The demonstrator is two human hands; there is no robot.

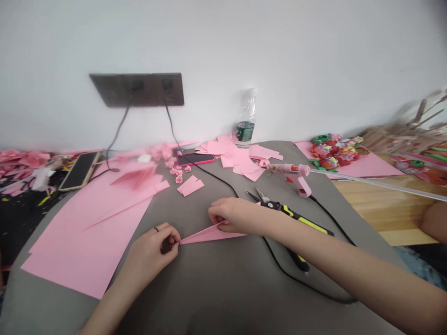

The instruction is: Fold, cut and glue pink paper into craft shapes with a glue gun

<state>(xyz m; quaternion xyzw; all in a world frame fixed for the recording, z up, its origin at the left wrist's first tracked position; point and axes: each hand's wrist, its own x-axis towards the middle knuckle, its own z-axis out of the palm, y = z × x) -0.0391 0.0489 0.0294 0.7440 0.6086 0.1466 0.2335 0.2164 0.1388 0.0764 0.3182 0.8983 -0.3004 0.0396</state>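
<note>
My left hand (pixel 152 249) pinches the narrow pointed end of a folded strip of pink paper (pixel 209 235), and its fingertips hide the very tip. My right hand (pixel 230 216) grips the strip's wider end, with its fingers along the fold. Both hands rest just above a grey mat (pixel 209 293). Close beyond my right forearm lie yellow-and-black handled shears (pixel 289 215), their blades open. A large pink paper sheet (pixel 87 237) lies left of my left hand.
A pink glue gun (pixel 296 179) stands beyond the shears, and black cords cross the mat. Farther back are pink paper scraps (pixel 237 158), small paper blossoms (pixel 177 172), a red-cased phone (pixel 195 159), a black phone (pixel 80 170), a plastic bottle (pixel 247 122) and colourful paper flowers (pixel 337 151).
</note>
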